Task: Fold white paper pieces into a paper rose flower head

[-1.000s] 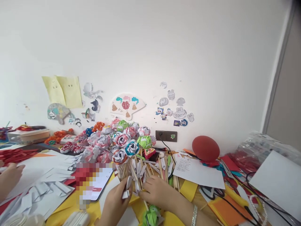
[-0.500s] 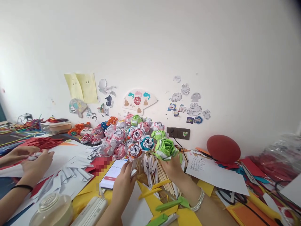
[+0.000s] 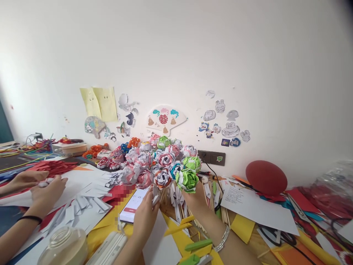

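Right hand (image 3: 195, 197) grips the green flower (image 3: 187, 180), left hand (image 3: 146, 212) pinches white paper (image 3: 155, 195). That flower could crumple if squashed against the packed bouquet (image 3: 166, 160), imo.

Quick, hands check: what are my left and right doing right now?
Left hand: closed, holding folded white paper.
Right hand: closed, holding the green paper flower from below; fingertips hidden.

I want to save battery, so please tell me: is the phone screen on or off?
On. The phone shows a bright display with dark digits and a red patch; the left hand hides its right part.
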A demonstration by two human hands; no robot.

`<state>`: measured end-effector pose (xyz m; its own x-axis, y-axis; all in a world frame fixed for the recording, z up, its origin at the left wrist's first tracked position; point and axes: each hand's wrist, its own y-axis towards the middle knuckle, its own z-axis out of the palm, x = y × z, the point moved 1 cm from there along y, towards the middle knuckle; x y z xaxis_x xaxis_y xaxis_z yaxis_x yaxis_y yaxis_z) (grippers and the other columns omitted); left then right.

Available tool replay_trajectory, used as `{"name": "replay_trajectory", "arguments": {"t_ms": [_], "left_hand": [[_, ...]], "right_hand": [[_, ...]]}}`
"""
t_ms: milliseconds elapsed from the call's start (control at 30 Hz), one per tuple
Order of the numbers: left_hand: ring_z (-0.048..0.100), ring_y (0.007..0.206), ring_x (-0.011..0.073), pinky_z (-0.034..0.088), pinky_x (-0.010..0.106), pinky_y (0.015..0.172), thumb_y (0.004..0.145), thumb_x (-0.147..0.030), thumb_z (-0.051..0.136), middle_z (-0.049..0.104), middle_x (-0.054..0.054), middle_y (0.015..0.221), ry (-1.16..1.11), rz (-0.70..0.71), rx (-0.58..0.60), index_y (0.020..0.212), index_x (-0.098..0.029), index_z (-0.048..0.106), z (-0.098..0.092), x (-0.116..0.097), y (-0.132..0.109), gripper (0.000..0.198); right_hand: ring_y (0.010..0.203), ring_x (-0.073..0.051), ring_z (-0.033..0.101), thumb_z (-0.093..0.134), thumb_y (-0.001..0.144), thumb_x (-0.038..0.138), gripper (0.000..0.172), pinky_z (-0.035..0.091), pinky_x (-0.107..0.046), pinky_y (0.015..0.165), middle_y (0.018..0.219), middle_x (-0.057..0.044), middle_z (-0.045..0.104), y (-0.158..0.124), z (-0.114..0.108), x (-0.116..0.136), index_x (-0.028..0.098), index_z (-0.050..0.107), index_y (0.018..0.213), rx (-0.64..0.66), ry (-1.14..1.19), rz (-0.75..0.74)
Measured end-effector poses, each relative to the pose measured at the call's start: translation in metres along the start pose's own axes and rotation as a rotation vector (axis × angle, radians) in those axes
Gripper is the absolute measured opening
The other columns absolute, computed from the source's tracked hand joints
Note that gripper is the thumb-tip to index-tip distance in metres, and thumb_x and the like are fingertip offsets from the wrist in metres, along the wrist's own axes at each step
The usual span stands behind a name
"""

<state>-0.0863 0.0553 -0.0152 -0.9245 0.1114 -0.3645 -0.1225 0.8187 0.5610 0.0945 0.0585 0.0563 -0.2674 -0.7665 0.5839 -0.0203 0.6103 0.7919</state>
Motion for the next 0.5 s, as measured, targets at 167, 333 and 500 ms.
{"name": "replay_trajectory", "arguments": {"t_ms": [167,333,500], "left_hand": [[0.058,0.107,0.0241,0.046,0.030,0.074,0.085,-0.022,0.040,0.062,0.009,0.115,-0.022,-0.008,0.030,0.117,-0.023,0.043,0.0029,0.0014,0.0014,0.032],[0.062,0.099,0.0251,0.047,0.029,0.069,0.084,-0.023,0.040,0.064,0.010,0.114,-0.018,-0.021,0.041,0.113,-0.022,0.045,0.0044,0.0000,0.0009,0.029],[0.060,0.104,0.0257,0.047,0.030,0.072,0.085,-0.025,0.040,0.060,0.012,0.120,-0.016,-0.018,0.047,0.110,-0.021,0.047,0.0035,-0.0024,0.0007,0.026]], "right_hand": [[0.096,-0.024,0.061,0.054,0.077,0.018,0.025,0.049,-0.036,0.083,0.098,-0.008,0.067,0.0042,0.0011,-0.0028,0.022,0.060,0.101,0.011,-0.021,-0.050],[0.091,-0.027,0.063,0.054,0.074,0.019,0.025,0.050,-0.038,0.081,0.094,-0.011,0.067,0.0079,0.0009,0.0016,0.021,0.061,0.098,0.011,-0.124,-0.178],[0.092,-0.027,0.062,0.054,0.072,0.015,0.029,0.051,-0.038,0.078,0.095,-0.010,0.068,0.0086,0.0065,0.0055,0.021,0.060,0.100,0.068,-0.154,-0.195]]}}
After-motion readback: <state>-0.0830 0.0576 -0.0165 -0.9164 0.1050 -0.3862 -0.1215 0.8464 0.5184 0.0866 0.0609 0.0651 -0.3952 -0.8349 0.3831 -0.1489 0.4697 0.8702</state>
